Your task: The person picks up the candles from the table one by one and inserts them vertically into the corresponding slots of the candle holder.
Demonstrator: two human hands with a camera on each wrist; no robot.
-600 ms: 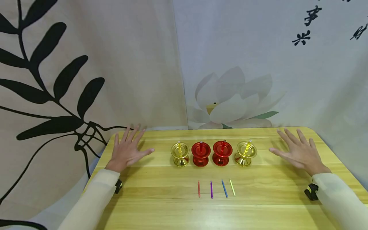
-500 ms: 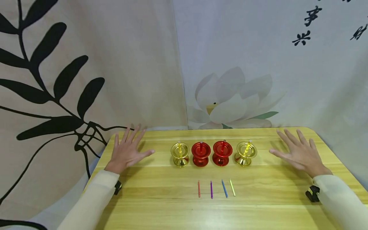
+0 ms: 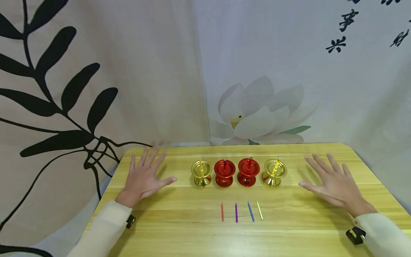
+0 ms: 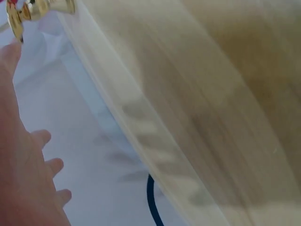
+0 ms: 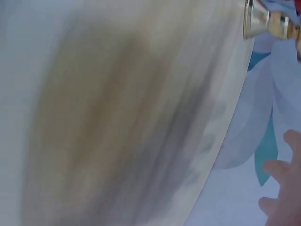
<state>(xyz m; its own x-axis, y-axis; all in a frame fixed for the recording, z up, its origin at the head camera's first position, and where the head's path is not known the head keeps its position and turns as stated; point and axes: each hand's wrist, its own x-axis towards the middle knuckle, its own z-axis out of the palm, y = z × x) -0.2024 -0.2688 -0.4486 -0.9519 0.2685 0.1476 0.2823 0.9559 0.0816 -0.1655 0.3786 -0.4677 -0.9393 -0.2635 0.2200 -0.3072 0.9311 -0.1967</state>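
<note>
My left hand [image 3: 142, 178] hovers palm down over the left part of the table, fingers spread and holding nothing. Over the right part is my right hand [image 3: 335, 185], likewise spread. Between them stands a row of small metal candle holders: a gold one [image 3: 202, 182] at the left end, two red ones [image 3: 224, 181] in the middle, another gold one [image 3: 271, 182] at the right end. Each has a thin upright post in its dish. In front lie thin candles: red [image 3: 222, 212], purple [image 3: 236, 213], blue [image 3: 250, 211] and yellow-green [image 3: 259, 210]. Neither hand touches any of them.
The wooden table [image 3: 179, 235] ends at a pale cloth backdrop [image 3: 160, 71] printed with dark leaves and a lotus. Small dark wrist cameras sit at both cuffs. Gold holders also show at the upper corners of the wrist views.
Both hands have drawn back a little from the far edge, nearer to the body, still spread. The head view has shifted slightly. Holders and candles stay in place.
</note>
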